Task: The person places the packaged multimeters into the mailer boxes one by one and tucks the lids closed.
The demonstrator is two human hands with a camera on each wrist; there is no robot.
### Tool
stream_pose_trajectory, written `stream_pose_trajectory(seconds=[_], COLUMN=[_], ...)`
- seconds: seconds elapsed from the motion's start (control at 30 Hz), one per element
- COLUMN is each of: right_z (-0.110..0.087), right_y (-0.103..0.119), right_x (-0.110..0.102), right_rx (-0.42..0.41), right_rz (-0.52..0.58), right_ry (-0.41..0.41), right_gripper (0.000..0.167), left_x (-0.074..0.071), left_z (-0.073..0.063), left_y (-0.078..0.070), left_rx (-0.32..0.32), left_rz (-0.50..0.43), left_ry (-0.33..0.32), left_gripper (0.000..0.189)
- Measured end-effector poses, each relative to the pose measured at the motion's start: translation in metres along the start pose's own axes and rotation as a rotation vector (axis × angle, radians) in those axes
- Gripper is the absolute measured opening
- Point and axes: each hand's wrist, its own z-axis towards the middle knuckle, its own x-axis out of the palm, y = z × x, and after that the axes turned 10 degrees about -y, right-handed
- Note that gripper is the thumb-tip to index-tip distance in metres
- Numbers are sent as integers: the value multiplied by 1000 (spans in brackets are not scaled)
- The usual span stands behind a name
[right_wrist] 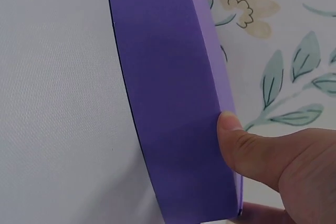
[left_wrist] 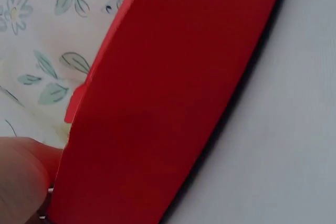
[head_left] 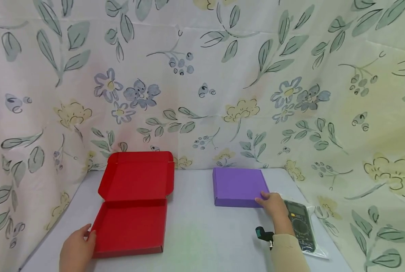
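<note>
- Purple box (head_left: 240,185): on the table, its near corner under the right hand (head_left: 273,206). Looks like stiff, light card; contents hidden, so weight uncertain. Smooth faces may slip a little; edges would probably dent if squeezed hard.
- Right hand: thumb on the near wall by the top edge, fingers around the end, pinching that corner. Best hold, by judgement: the short end walls.
- Red box (head_left: 131,228): lid up, tray flat, just inward of the left hand (head_left: 77,248), which pinches its side wall. Likely the same card; the raised lid seems the floppier part.
- Hands well apart.
- Bagged multimeter (head_left: 301,226): just outward of the right forearm; probably the heaviest item here.
- White table (head_left: 195,234): smooth, between and beneath both hands.
- Floral curtain (head_left: 202,75): beyond both hands, and along the sides.
</note>
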Motion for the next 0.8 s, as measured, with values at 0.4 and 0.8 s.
stream_pose_trajectory(seconds=[0.4,0.8], right_z=[4,2], right_y=[-2,1], right_x=[-2,-4], right_rx=[-32,-75], right_rz=[-12,-80], right_ry=[-2,-4], right_gripper=[63,65], left_x=[3,2], left_z=[6,1], left_y=[6,5], left_rx=[-47,-3], left_rz=[41,41], left_ry=[64,22], left_gripper=[52,50])
